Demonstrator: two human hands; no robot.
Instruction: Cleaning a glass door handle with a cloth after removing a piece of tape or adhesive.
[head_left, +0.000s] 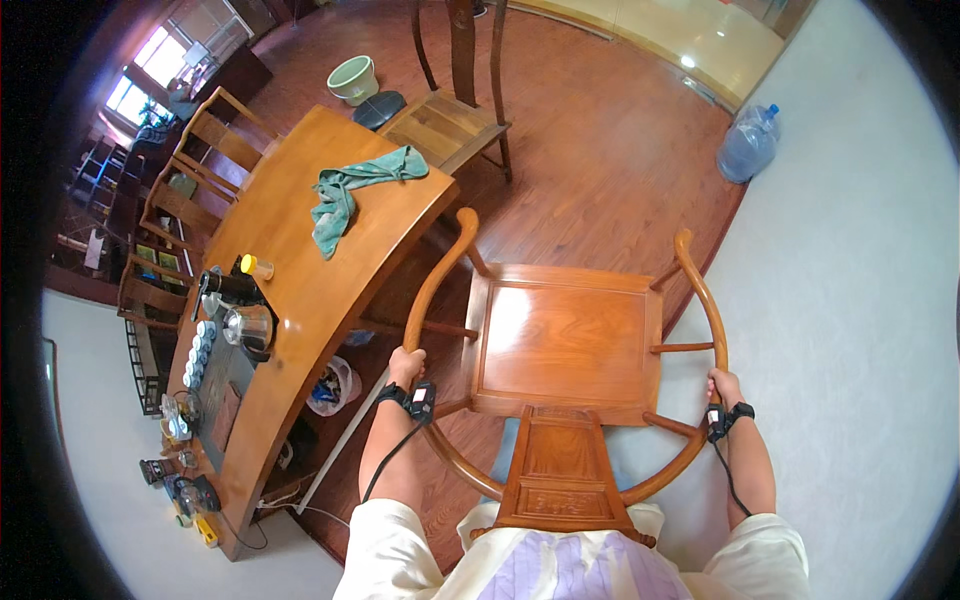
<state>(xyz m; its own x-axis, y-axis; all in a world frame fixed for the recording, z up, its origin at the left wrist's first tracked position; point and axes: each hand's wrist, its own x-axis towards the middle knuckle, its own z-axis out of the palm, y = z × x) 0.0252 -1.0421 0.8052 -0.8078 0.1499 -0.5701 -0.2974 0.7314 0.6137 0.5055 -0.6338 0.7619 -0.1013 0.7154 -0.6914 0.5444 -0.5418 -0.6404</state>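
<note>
A wooden armchair (570, 341) with a curved rail and a carved back splat stands right before me, its back against my body and its seat facing away. My left hand (407, 366) grips the left arm of the rail, and my right hand (725, 386) grips the right arm at about the same height. Each wrist wears a black strap with a small device and a cable. Left of the chair, a long wooden table (375, 217) bears a crumpled green cloth (337, 199), a yellow-lidded jar (257, 267) and a steel kettle (248, 328).
A second wooden chair (442, 127) stands at the table's far end, near a green bucket (352, 80). A large plastic water bottle (748, 144) sits by the pale wall at right. Under the table is a lined waste bin (334, 386); more chairs (184, 206) line its far side.
</note>
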